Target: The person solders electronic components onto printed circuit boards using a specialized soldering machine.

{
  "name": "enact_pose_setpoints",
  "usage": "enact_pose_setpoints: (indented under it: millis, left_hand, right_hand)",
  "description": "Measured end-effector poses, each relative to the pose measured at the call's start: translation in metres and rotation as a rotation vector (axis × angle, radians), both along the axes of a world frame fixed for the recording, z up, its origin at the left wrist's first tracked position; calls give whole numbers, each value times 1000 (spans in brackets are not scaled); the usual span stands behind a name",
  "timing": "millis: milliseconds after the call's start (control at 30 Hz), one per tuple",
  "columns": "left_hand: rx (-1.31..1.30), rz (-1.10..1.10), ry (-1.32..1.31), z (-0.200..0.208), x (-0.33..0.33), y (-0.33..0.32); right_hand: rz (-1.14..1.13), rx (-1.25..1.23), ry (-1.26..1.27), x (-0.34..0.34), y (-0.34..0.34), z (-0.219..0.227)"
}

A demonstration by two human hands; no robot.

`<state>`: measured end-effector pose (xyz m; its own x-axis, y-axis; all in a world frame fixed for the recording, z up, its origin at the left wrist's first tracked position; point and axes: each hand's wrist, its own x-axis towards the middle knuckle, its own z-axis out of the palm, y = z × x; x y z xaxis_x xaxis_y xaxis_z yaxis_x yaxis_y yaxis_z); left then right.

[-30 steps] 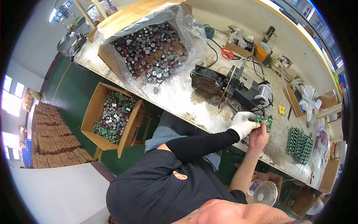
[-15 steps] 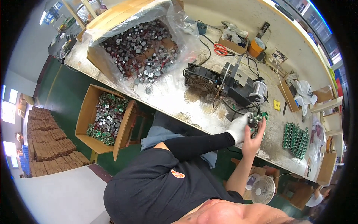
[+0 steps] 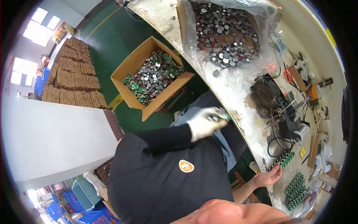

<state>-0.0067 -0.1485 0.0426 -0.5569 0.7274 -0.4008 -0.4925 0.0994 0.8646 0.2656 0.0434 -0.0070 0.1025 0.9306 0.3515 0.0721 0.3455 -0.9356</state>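
Within gloved fingers (image 3: pixel 214 127), blurred green boards (image 3: pixel 225 115)

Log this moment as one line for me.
left hand: gloved, holding blurred green-and-metal piece | right hand: bare, at green board strip on bench | open carton: left of bench, holds metal discs

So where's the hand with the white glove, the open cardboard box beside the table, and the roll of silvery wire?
White-gloved left hand (image 3: pixel 203 123): head view, middle of the glove.
Open cardboard box (image 3: pixel 167 93): head view, its lower-right flap.
Roll of silvery wire (image 3: pixel 303 130): head view, the wound wire.
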Motion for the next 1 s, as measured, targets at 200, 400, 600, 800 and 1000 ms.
enact_pose_setpoints:
  millis: [200, 400, 600, 800, 1000]
  left_hand:
    - [-152, 777, 258, -21, -120, -97]
    - [-677, 802, 882, -101, -263, -109]
    - [-1477, -114, 1414, -181, -290, -62]
    - [-832, -1913, 1352, -31, -206, -43]
    - [-208, -887, 1097, -2, -140, 24]
  right_hand:
    - [73, -28, 39, -23, 2, -9]
    - [191, -131, 69, -52, -9, -9]
    - [130, -154, 38, -48, -30, 10]
    - [304, -299, -91, -75, -66, -20]
    - [668, -159, -255, -115, -86, -51]
